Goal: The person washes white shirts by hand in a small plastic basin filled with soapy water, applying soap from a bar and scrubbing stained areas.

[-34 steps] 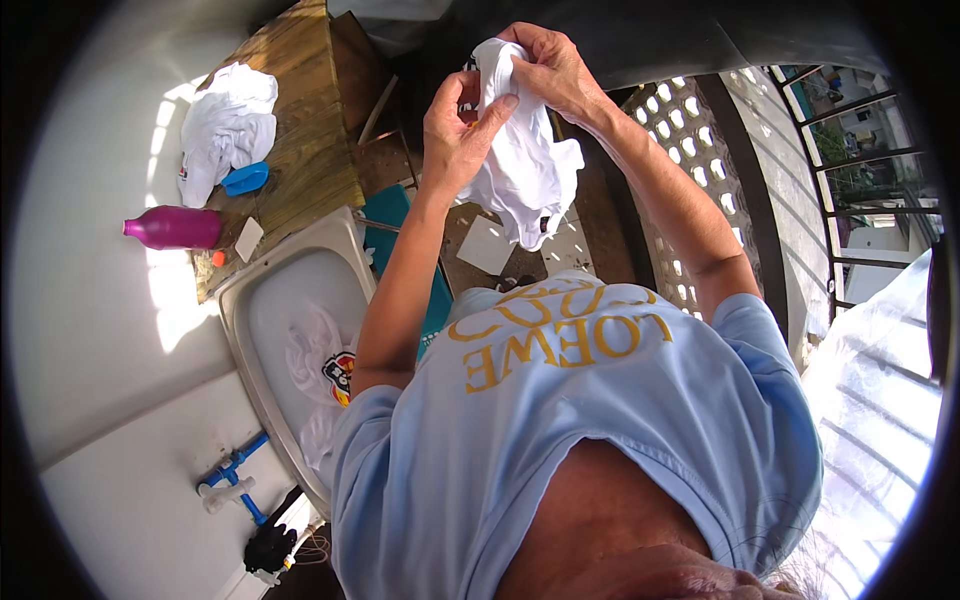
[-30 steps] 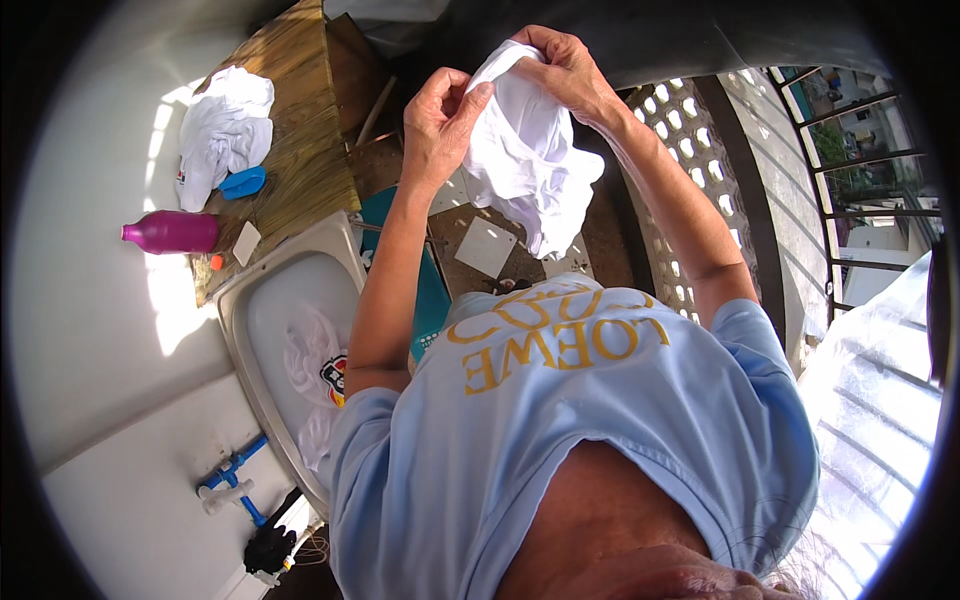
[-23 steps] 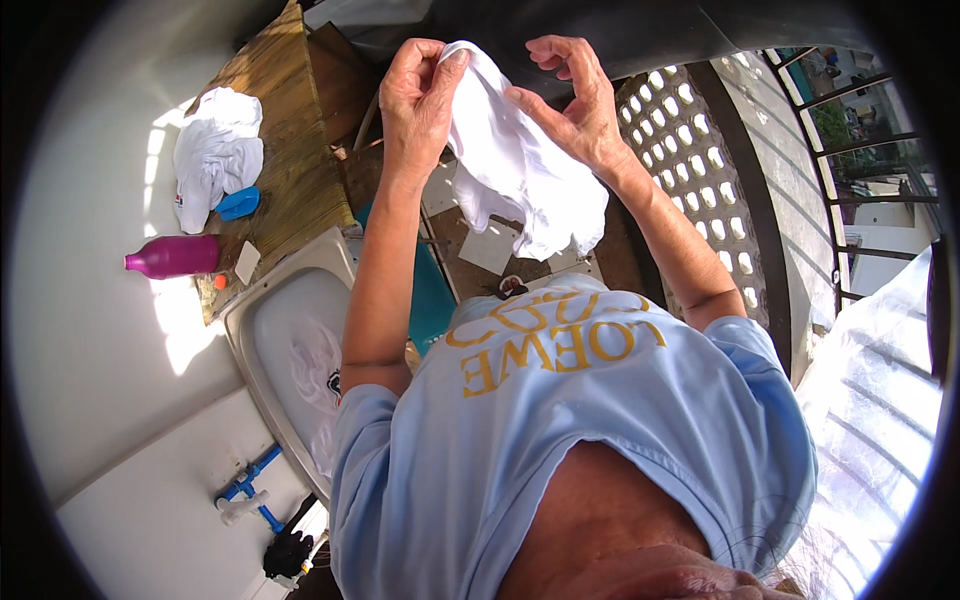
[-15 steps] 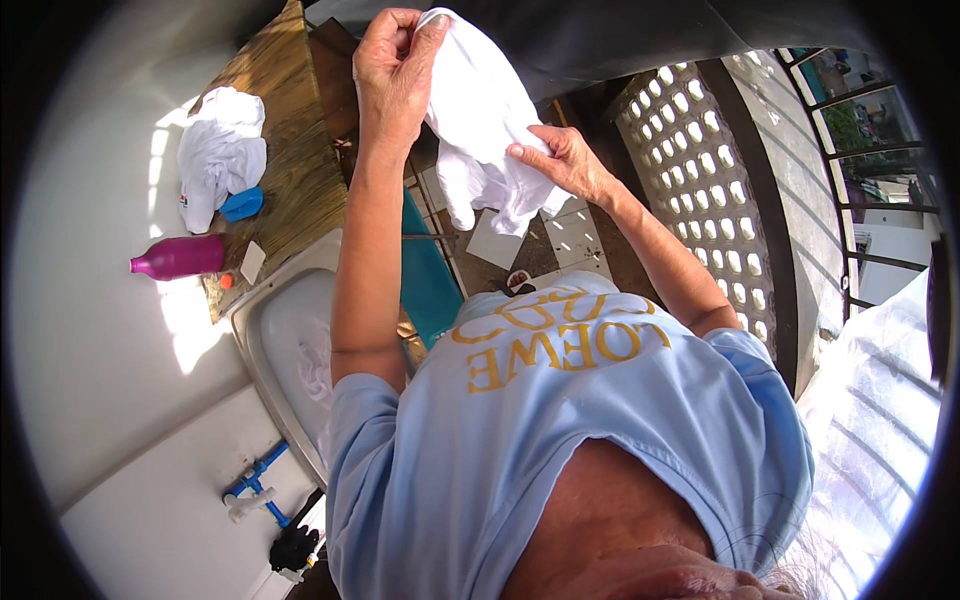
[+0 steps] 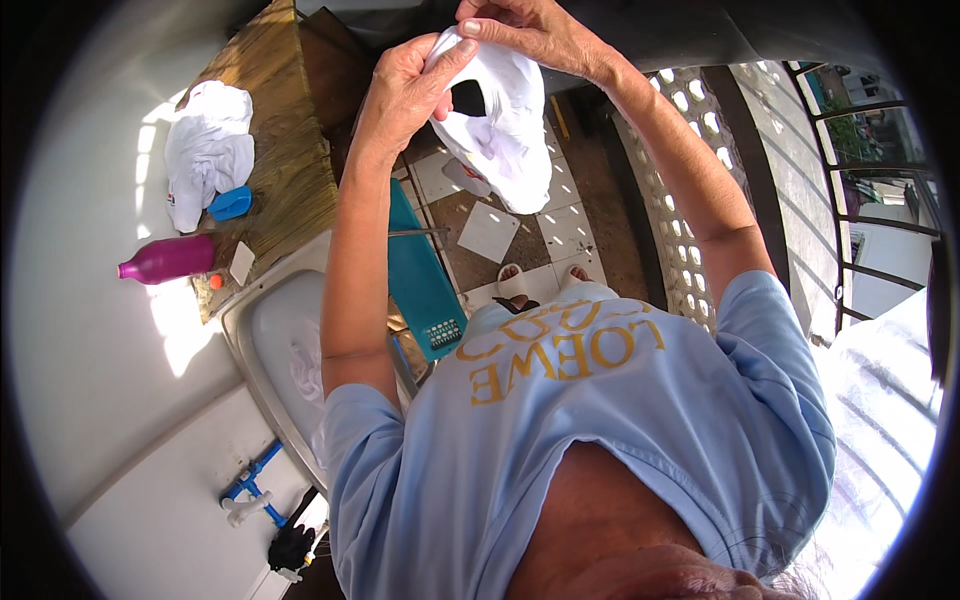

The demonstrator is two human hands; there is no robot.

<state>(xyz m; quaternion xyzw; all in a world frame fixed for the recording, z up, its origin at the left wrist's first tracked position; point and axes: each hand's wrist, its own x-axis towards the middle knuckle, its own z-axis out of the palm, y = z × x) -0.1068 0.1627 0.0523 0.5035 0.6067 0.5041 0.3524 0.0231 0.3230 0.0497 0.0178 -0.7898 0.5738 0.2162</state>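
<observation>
A white garment (image 5: 515,150) hangs in front of me from both hands, with a dark gap showing through an opening in it. My left hand (image 5: 405,90) is closed on its upper left edge, thumb on top of the cloth. At the top edge my right hand (image 5: 545,38) pinches the fabric between thumb and fingers; part of this grip is cut by the dark upper rim. A second white garment (image 5: 210,140) lies bunched on the wooden board (image 5: 290,150) at the left, with a blue plastic piece (image 5: 231,203) against it.
Left of me lie a purple bottle (image 5: 168,258), an orange cap (image 5: 216,282) and a pale sink (image 5: 262,330) holding white cloth (image 5: 305,368). Blue pipes (image 5: 255,472) run below it. A teal bench (image 5: 415,265) stands beyond my left arm; a perforated block wall (image 5: 690,240) is at the right.
My right hand has moved from the garment's lower right side up to its top edge. The garment has turned and now shows an opening. My left hand is slightly lower, still gripping it.
</observation>
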